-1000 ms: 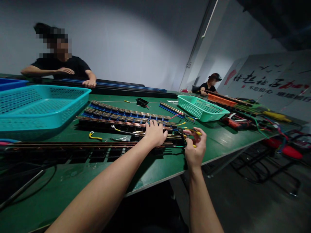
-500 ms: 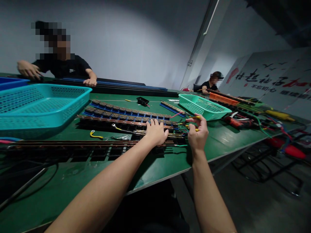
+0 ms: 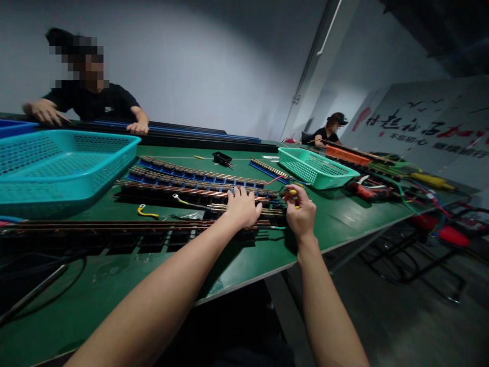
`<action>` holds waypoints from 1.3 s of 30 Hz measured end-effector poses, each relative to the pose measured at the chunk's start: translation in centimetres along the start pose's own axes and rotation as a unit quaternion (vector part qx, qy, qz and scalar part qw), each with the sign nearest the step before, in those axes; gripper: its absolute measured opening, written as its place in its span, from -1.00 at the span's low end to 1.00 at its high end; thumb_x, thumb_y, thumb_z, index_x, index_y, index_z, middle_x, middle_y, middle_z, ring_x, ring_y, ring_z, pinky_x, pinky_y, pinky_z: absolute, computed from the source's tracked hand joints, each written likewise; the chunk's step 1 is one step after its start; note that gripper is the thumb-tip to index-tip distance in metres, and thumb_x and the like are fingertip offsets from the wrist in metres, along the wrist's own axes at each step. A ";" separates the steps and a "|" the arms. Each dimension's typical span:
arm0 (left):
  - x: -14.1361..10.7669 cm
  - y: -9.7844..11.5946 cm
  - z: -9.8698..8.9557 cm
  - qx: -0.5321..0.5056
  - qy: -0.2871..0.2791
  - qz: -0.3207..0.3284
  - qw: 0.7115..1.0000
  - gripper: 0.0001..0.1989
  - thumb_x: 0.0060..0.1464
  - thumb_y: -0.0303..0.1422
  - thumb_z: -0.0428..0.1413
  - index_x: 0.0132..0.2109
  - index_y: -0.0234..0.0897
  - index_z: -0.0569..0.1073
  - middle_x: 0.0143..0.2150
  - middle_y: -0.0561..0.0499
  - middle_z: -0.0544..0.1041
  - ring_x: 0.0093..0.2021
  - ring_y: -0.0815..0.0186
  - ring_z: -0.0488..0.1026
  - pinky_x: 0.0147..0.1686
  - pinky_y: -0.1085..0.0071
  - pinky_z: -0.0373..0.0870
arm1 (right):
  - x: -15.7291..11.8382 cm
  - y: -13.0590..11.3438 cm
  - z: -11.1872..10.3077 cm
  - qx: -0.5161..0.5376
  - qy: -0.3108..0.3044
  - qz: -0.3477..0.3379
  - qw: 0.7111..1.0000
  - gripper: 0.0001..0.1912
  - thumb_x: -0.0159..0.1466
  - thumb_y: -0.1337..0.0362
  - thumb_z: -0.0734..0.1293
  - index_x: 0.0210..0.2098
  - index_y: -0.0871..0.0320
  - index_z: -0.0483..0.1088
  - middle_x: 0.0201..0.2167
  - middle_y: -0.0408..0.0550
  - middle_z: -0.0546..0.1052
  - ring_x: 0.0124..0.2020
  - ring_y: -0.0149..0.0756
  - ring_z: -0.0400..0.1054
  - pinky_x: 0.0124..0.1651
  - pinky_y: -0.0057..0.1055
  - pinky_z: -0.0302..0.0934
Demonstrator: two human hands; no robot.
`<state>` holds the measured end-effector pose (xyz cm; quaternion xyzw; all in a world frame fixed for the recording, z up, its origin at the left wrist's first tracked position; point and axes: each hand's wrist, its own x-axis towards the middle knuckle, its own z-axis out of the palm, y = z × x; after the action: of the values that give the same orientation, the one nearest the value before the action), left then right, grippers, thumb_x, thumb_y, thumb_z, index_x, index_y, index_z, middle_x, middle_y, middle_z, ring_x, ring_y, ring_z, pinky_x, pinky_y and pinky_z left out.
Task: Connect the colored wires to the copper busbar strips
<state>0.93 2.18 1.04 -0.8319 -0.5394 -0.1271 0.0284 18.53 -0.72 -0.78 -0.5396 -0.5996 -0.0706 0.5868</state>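
My left hand [image 3: 243, 208] lies with its fingers spread on the right part of a black rail assembly with copper-coloured bars [image 3: 217, 209]. Close to the right ends of the rails, my right hand [image 3: 301, 210] is closed around a small yellow-handled tool [image 3: 292, 192], whose tip is hard to make out. Blue-based curved rails [image 3: 198, 176] lie beyond my left hand. Nearer to me runs a long black rail piece [image 3: 114, 227]. A green wire [image 3: 277, 228] sticks out below my right hand, and a yellow wire with a ring end [image 3: 148, 212] rests on the table at the left.
A turquoise basket [image 3: 95, 176] stands at the left, a mint-green basket [image 3: 315, 176] beyond my right hand. Red-handled pliers [image 3: 369, 191] and wires lie further right. One person [image 3: 103, 104] sits across the table, another [image 3: 326, 133] far back. The table edge [image 3: 263, 275] is near me.
My right hand has moved slightly left and its fingers have drawn together around the yellow-handled tool. My left hand stays on the rails. The whole view has shifted a little.
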 end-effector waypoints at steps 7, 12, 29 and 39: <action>0.0 0.0 0.1 -0.002 -0.002 0.000 1.000 -0.38 0.32 -0.06 -0.16 0.26 -0.43 0.37 0.33 -0.42 0.29 0.34 -0.20 0.20 0.25 -0.13 0.14 | -0.2 0.1 -0.2 -0.046 -0.065 -0.091 0.993 -0.57 0.16 0.43 0.18 -0.11 0.06 0.57 -0.41 -0.13 0.58 -0.41 -0.33 0.44 -0.27 -0.42 0.30; 0.1 0.0 0.3 0.000 0.002 0.002 1.000 -0.38 0.33 -0.06 -0.17 0.28 -0.43 0.36 0.35 -0.42 0.27 0.34 -0.20 0.19 0.25 -0.14 0.14 | -0.3 0.4 -0.3 -0.097 -0.125 -0.130 0.979 -0.52 0.13 0.42 0.19 -0.07 0.07 0.60 -0.53 -0.17 0.51 -0.51 -0.34 0.36 -0.34 -0.42 0.24; 0.0 0.1 0.0 0.009 0.004 0.001 1.000 -0.39 0.32 -0.05 -0.16 0.25 -0.43 0.38 0.33 -0.41 0.31 0.34 -0.19 0.21 0.25 -0.13 0.15 | -0.6 -0.5 0.0 -0.052 -0.049 0.027 0.997 -0.56 0.10 0.35 0.21 -0.03 0.09 0.44 -0.52 -0.19 0.54 -0.51 -0.29 0.42 -0.30 -0.40 0.26; 0.0 0.0 0.1 0.004 0.004 0.003 1.000 -0.38 0.32 -0.05 -0.16 0.24 -0.45 0.38 0.34 -0.43 0.29 0.33 -0.20 0.20 0.25 -0.15 0.14 | -0.5 -0.7 -0.2 -0.030 -0.022 0.076 0.996 -0.58 0.14 0.34 0.23 0.01 0.07 0.35 -0.35 -0.15 0.62 -0.49 -0.31 0.42 -0.27 -0.36 0.28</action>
<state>0.97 2.22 0.92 -0.8331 -0.5371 -0.1277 0.0342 18.04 -1.42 -0.72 -0.6024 -0.5676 -0.0319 0.5603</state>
